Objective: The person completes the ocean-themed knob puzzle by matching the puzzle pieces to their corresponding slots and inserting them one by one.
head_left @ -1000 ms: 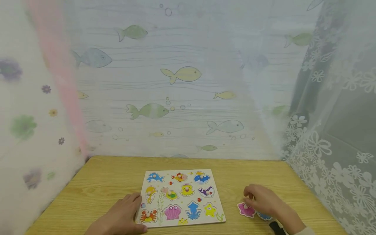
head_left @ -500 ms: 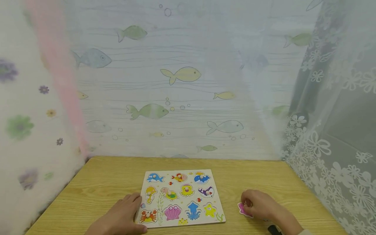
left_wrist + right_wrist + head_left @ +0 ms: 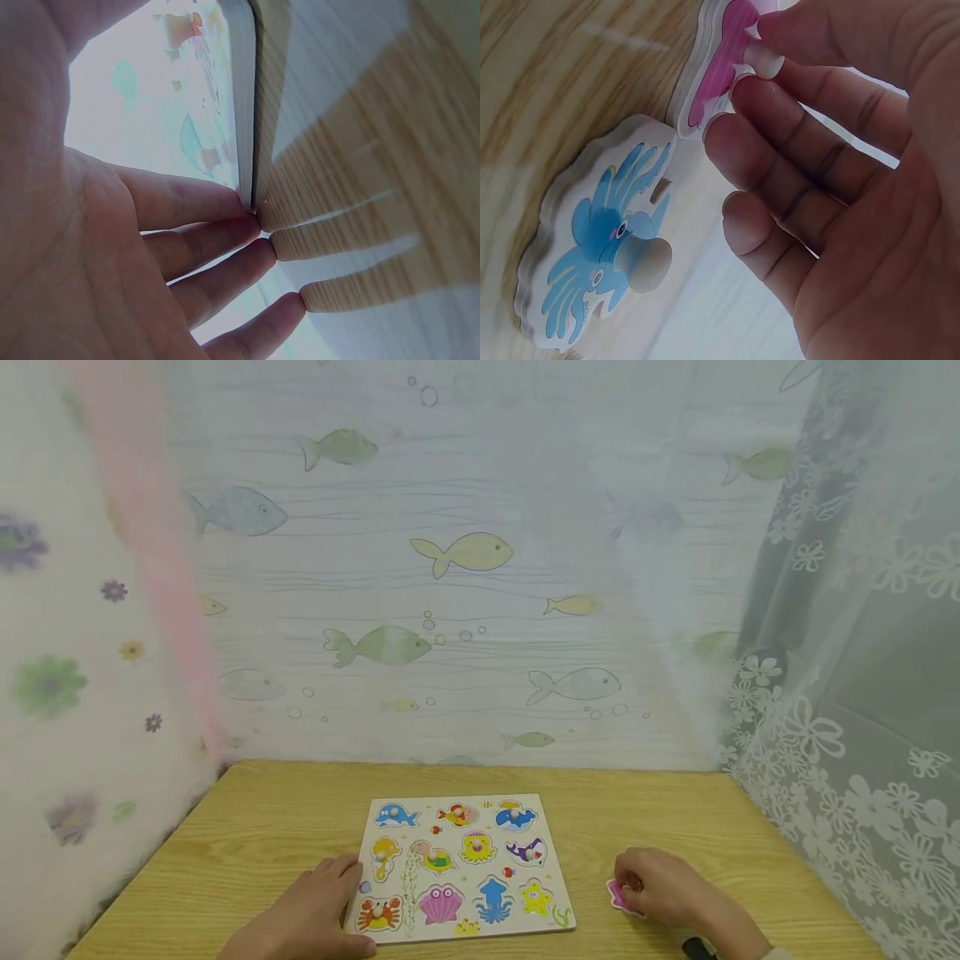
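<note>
My right hand [image 3: 667,885] pinches the small knob [image 3: 763,60] of a pink shell puzzle piece [image 3: 724,56] on the table, thumb on one side and fingertips on the other. Beside it lies a blue squid puzzle piece [image 3: 604,247] with its own round knob; my hand hides it in the head view. My left hand [image 3: 311,910] rests at the left edge of a wooden puzzle board [image 3: 487,818], its straight fingers [image 3: 217,244] touching the edge and table. On the board, the shell [image 3: 441,903], squid [image 3: 492,897] and starfish [image 3: 536,897] pictures show without knobs.
Several knobbed animal pieces sit in the board, among them a crab [image 3: 379,912], a turtle [image 3: 432,856] and a whale [image 3: 515,815]. The wood-grain table [image 3: 285,810] ends at a fish-patterned curtain [image 3: 480,693]. A lacy curtain [image 3: 817,735] hangs to the right.
My right hand has come down onto the pink shell piece and taken its knob, covering the squid piece in the head view. The left hand and board have stayed in place.
</note>
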`<state>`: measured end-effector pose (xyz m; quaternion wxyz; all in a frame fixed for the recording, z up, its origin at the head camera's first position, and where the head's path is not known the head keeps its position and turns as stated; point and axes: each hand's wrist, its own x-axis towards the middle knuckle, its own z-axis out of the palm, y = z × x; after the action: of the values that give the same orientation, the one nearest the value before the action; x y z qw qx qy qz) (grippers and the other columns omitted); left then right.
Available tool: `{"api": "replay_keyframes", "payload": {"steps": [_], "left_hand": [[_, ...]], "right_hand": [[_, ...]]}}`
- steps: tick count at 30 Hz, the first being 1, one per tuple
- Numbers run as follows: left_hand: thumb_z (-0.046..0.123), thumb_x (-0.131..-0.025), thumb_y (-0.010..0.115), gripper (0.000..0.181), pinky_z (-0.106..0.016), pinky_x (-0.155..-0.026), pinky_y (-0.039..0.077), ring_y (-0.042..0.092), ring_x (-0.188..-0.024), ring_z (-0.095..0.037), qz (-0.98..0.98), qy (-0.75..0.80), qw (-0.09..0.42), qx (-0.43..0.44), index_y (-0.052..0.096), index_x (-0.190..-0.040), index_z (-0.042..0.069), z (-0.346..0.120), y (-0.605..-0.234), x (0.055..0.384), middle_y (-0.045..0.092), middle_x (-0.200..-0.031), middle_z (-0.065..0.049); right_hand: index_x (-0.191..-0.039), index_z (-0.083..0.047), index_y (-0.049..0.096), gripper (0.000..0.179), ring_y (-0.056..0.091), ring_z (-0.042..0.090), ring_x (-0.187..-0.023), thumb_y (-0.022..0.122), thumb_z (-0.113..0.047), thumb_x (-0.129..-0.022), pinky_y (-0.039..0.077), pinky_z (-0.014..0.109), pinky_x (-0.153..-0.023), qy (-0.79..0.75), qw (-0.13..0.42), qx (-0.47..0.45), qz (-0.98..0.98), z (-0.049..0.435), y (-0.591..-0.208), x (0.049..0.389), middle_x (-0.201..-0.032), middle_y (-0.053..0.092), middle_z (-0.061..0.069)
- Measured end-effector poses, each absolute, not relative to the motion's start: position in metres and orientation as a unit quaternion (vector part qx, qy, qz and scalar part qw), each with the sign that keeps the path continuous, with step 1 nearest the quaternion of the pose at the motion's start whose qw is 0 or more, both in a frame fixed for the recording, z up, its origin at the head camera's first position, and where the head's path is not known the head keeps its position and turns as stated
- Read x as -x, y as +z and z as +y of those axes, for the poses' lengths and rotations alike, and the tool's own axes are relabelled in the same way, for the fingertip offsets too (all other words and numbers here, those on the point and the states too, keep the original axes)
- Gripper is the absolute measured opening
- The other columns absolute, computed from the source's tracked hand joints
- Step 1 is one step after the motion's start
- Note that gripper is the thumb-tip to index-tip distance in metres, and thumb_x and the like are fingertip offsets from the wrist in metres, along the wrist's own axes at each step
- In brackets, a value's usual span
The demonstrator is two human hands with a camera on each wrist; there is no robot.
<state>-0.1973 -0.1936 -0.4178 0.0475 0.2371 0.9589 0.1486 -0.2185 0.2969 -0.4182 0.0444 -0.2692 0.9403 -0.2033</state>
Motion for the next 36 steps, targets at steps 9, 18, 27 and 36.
{"api": "replay_keyframes", "payload": {"steps": [9, 18, 27, 36], "left_hand": [[0.071, -0.064, 0.071, 0.105, -0.060, -0.093, 0.036, 0.044, -0.118, -0.033, 0.961, 0.151, 0.058, -0.224, 0.048, -0.132, -0.006, -0.195, -0.417, 0.197, 0.047, -0.132, -0.015], [0.072, -0.064, 0.071, 0.106, -0.060, -0.094, 0.036, 0.043, -0.119, -0.033, 0.961, 0.151, 0.068, -0.219, 0.047, -0.132, -0.006, -0.196, -0.417, 0.197, 0.046, -0.133, -0.015], [0.072, -0.064, 0.071, 0.106, -0.060, -0.093, 0.036, 0.043, -0.118, -0.033, 0.961, 0.150, 0.062, -0.226, 0.048, -0.132, -0.006, -0.196, -0.420, 0.198, 0.046, -0.133, -0.016], [0.072, -0.063, 0.071, 0.108, -0.060, -0.094, 0.035, 0.043, -0.118, -0.032, 0.962, 0.148, 0.065, -0.222, 0.047, -0.133, -0.006, -0.195, -0.420, 0.198, 0.046, -0.133, -0.015]], "right_hand": [[-0.077, -0.026, 0.058, 0.017, 0.041, 0.000, -0.060, 0.067, -0.011, -0.081, 0.035, 0.022, -0.052, -0.185, 0.004, 0.281, 0.942, 0.292, -0.412, 0.224, -0.068, 0.045, -0.016], [-0.078, -0.025, 0.059, 0.015, 0.041, 0.001, -0.062, 0.068, -0.014, -0.083, 0.037, 0.022, -0.055, -0.166, -0.020, 0.294, 0.941, 0.271, -0.400, 0.231, -0.070, 0.046, -0.016], [-0.080, -0.021, 0.062, 0.011, 0.042, 0.001, -0.064, 0.071, -0.016, -0.082, 0.038, 0.020, -0.056, -0.158, -0.018, 0.329, 0.931, 0.234, -0.393, 0.239, -0.070, 0.047, -0.014], [-0.084, -0.020, 0.066, 0.005, 0.043, 0.002, -0.066, 0.071, -0.021, -0.085, 0.039, 0.019, -0.059, -0.145, -0.009, 0.364, 0.920, 0.196, -0.390, 0.245, -0.072, 0.048, -0.014]]}}
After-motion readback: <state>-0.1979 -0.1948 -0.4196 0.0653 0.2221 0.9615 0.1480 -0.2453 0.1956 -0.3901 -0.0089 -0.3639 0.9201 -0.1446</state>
